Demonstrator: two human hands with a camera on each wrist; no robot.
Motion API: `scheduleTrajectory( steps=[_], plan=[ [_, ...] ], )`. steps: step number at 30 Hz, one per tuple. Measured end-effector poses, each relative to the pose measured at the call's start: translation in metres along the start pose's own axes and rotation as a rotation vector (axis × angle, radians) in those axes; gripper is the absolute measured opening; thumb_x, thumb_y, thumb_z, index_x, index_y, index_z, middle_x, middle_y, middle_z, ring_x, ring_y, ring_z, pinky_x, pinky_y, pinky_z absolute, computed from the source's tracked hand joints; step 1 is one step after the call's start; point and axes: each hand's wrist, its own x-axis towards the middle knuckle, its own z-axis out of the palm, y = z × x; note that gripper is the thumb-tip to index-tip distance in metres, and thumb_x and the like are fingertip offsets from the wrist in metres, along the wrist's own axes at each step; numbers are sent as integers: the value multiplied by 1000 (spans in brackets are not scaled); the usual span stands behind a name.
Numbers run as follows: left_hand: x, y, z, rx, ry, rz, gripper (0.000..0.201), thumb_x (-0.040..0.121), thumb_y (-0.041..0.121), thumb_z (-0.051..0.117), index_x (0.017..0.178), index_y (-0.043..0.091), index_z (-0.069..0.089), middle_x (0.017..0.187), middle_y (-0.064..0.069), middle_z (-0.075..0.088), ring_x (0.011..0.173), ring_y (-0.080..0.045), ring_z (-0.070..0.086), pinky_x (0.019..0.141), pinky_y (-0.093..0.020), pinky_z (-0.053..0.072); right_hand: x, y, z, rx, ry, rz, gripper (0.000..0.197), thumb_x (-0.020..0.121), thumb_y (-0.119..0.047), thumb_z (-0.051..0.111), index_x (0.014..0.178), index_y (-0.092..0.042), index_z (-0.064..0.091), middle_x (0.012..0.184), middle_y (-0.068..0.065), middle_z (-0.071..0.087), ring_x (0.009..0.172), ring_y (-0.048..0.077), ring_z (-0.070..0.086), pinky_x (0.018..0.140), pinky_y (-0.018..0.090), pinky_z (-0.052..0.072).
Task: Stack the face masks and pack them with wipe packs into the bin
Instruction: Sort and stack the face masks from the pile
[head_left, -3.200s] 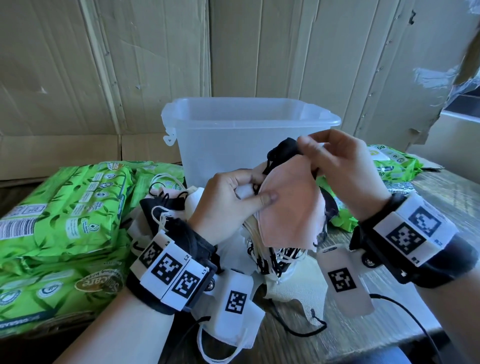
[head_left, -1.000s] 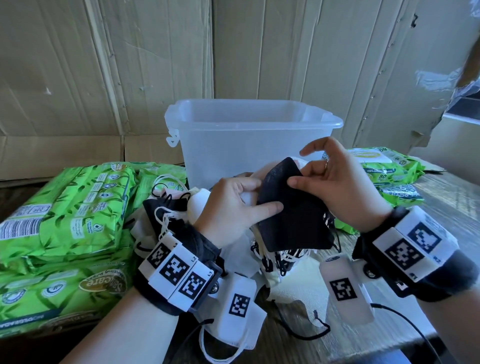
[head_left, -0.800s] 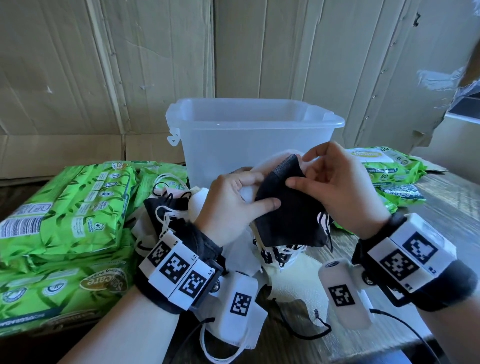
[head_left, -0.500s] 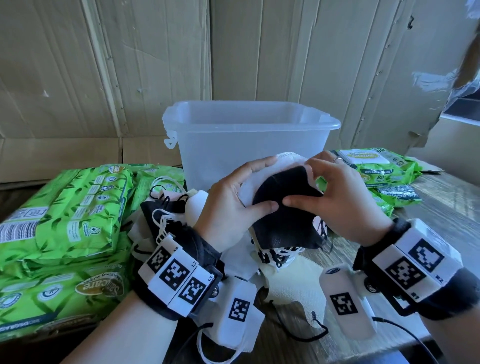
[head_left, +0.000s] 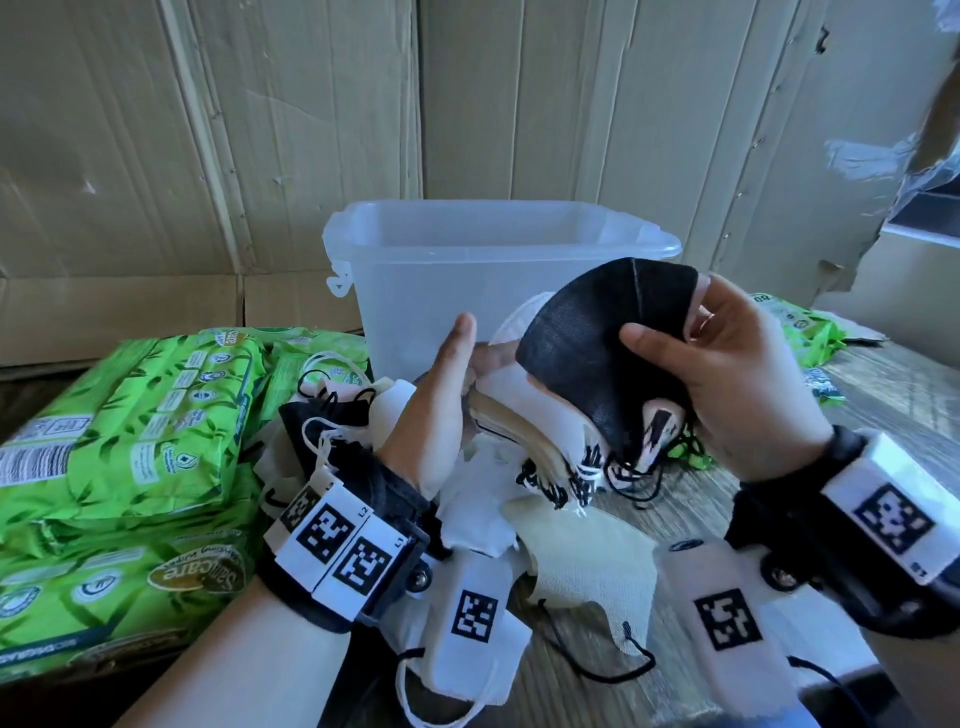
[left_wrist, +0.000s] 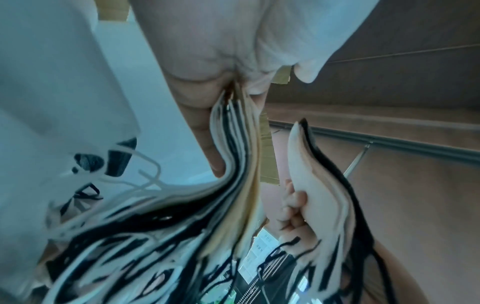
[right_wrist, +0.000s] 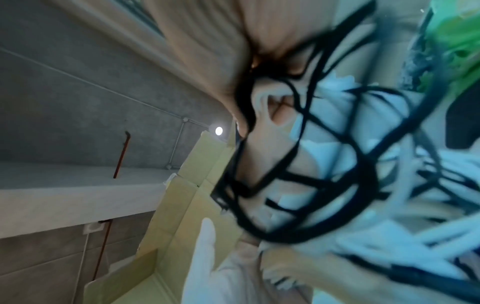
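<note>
Cardboard walls (head_left: 291, 130) close in behind and to both sides, and the clear bin (head_left: 498, 270) stands just in front of my hands with its open top unobstructed. Nothing shows through its frosted walls; I cannot tell what lies on its floor. My left hand (head_left: 441, 405) holds the stack of masks (head_left: 524, 415) from below, thumb lifted off and pointing up, fingers curled under it. In the left wrist view the stack's edges show as thin white, black and beige layers with ear loops trailing down. My right hand (head_left: 737, 384) pinches a black mask (head_left: 597, 338), thumb on its front and fingers behind, raised beside the stack in front of the bin wall. Loose masks (head_left: 587, 556) cover the wooden table (head_left: 883, 410) below. Green wipe packs (head_left: 130, 415) sit piled to my left, with more (head_left: 795, 332) at the right.
</note>
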Motion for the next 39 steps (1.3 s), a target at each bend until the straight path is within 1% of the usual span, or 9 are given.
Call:
scheduleTrajectory(
  steps=[7,9,13,16,19,23,29,34,39],
  plan=[
    [-3,1,10,81,-42,115,52,71,47,65,105,8,69,103,-15,71,104,-31,64,102,-48,43,0,13,16,-134,28,77,54,64,-12,76,107,-31,49,94,0,67,91,19,63,94,50,47],
    [0,-2,12,168,-13,193,42,71,32,69,104,7,68,107,-13,70,105,-25,64,101,-44,45,1,15,16,-175,28,89,65,65,-14,79,120,-24,47,102,5,65,97,21,62,96,52,45],
    [1,-2,13,188,-5,290,30,71,8,63,99,19,65,94,11,72,93,-3,64,86,-18,47,3,16,19,-338,29,152,105,41,-59,71,134,-23,41,109,-2,59,106,22,55,100,41,42],
    [-1,3,12,213,-29,372,50,75,-13,59,114,19,55,105,11,67,98,2,61,88,-12,44,3,12,14,-246,52,134,80,39,-57,80,109,-27,58,110,8,63,89,29,64,85,47,51],
    [-3,4,9,268,-19,383,68,79,-18,59,126,29,42,96,4,66,88,-2,63,91,-17,47,3,5,8,-215,76,1,32,63,-15,82,84,-28,63,88,1,65,64,12,56,62,29,50],
    [0,1,7,309,4,387,63,79,-14,62,121,31,47,105,4,65,94,-3,62,93,-18,46,1,5,4,-290,85,-158,33,64,-4,79,69,-33,66,84,5,63,63,11,52,54,19,45],
    [3,2,6,266,-3,402,39,74,-8,64,96,23,55,84,16,65,80,5,60,77,-10,44,-2,7,1,-210,-59,-122,35,60,-11,76,78,-37,60,70,-18,64,66,4,55,66,18,44],
    [2,2,6,226,-14,377,42,73,-2,64,102,26,55,83,15,67,80,-3,61,75,-15,47,-3,5,3,-127,-79,-32,32,70,-9,71,94,-26,58,79,-4,66,75,17,57,74,37,46],
    [-2,4,10,242,-60,387,57,72,1,57,119,34,51,104,7,67,94,-6,63,83,-16,49,-2,5,8,-38,-75,-1,46,55,-59,77,93,-44,56,77,23,45,74,28,44,74,49,41]
  ],
)
